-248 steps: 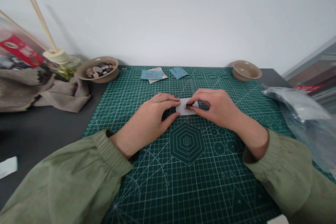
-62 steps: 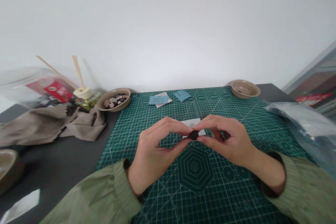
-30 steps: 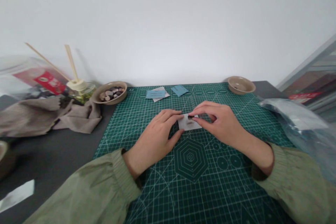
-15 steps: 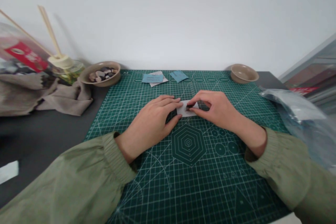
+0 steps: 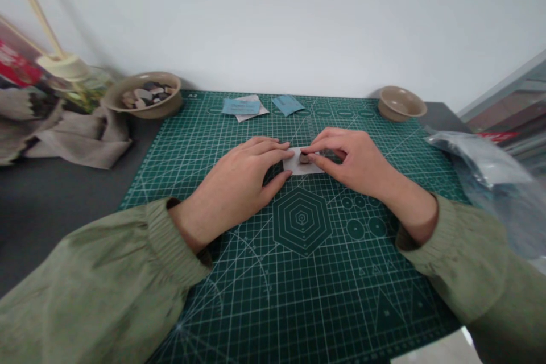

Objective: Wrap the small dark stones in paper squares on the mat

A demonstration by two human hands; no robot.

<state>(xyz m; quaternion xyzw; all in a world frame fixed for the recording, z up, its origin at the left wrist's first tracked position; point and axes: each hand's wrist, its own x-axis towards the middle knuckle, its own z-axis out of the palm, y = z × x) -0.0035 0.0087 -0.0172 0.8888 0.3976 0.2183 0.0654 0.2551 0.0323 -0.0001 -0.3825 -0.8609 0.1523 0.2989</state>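
Observation:
A small white sheet (image 5: 291,165), which looks like a wipe or paper, lies flat on the green cutting mat (image 5: 341,296). On its middle is a small dark brown stone (image 5: 304,158), pinched at its right side between the thumb and index finger of my right hand (image 5: 350,159). My left hand (image 5: 243,179) rests at the sheet's left end, thumb and fingers apart, the fingertips on its edge and corner. The right end of the sheet is hidden under my right hand.
Blue packets (image 5: 241,106) lie along the mat's back edge. At the back left stands a bowl (image 5: 168,107) of pebbles beside a reed diffuser (image 5: 63,65) and beige cloth (image 5: 85,139). Another bowl (image 5: 401,114) stands back right, near a clear plastic bag (image 5: 486,165).
The stone is turned in my right fingers, so more of its brownish face shows on the sheet. My left hand stays at the sheet's edge. The whole view has shifted slightly.

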